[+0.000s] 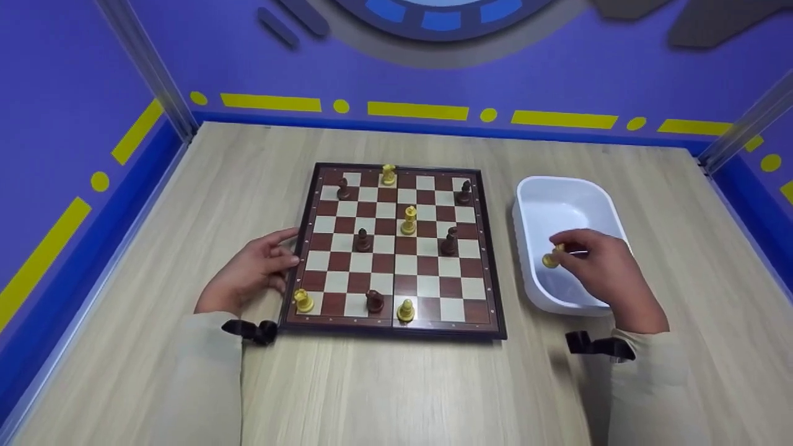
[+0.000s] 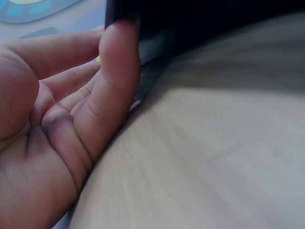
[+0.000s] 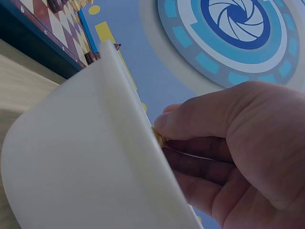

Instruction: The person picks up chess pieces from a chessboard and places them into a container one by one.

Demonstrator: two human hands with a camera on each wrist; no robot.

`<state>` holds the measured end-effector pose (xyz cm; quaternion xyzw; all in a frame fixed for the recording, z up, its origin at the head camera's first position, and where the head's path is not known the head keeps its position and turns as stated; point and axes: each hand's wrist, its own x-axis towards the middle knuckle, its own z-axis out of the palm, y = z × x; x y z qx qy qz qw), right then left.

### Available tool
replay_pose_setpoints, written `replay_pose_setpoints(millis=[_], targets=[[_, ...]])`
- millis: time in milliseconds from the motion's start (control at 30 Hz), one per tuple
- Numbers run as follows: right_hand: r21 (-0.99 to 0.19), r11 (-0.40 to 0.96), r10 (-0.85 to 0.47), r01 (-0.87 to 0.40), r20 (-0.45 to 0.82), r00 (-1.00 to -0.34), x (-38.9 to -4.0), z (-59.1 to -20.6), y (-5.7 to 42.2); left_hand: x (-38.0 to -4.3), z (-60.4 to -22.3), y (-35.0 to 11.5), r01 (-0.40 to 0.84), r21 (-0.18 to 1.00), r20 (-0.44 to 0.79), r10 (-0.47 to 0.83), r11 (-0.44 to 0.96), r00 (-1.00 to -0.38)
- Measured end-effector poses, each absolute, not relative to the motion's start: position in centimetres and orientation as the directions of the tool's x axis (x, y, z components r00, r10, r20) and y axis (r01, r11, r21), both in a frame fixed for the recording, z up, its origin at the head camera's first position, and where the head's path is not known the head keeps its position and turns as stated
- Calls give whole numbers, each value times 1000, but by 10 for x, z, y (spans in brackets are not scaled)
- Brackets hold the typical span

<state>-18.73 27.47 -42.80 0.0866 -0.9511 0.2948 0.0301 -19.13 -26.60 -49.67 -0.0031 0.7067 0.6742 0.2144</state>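
Note:
Over the white plastic bin [image 1: 538, 291], my right hand [image 1: 598, 263] pinches a gold chess piece [image 1: 549, 260] between thumb and fingers. Its kind is mostly covered by the fingers. In the right wrist view, a bit of the piece [image 3: 159, 137] shows at the bin's rim. My left hand [image 1: 251, 269] is at the left side of the chessboard [image 1: 406, 264], fingertips touching its dark edge; the left wrist view shows a finger [image 2: 116, 67] against that edge. On the board stand several dark and gold pieces, among them a gold rook [image 1: 303, 301], gold pawn [image 1: 406, 310] and dark knight [image 1: 374, 301].
The board and bin stand side by side on a light wooden table [image 1: 372, 390]. Blue panels [image 1: 433, 74] with yellow marks rise behind and at both sides. Another gold piece [image 1: 388, 174] is at the board's far edge, and a tall gold one [image 1: 409, 220] near its middle.

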Motion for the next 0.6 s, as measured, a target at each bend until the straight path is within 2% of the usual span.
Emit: replay_pose_setpoints(millis=[200, 600], targets=[[-547, 808, -157, -219, 158, -975, -187, -428, 275, -189, -497, -267, -290, 954, -300, 286, 77, -910], [-551, 803, -166, -226, 158, -973, -184, -422, 270, -189, -496, -267, -276, 957, -291, 290, 92, -912]])
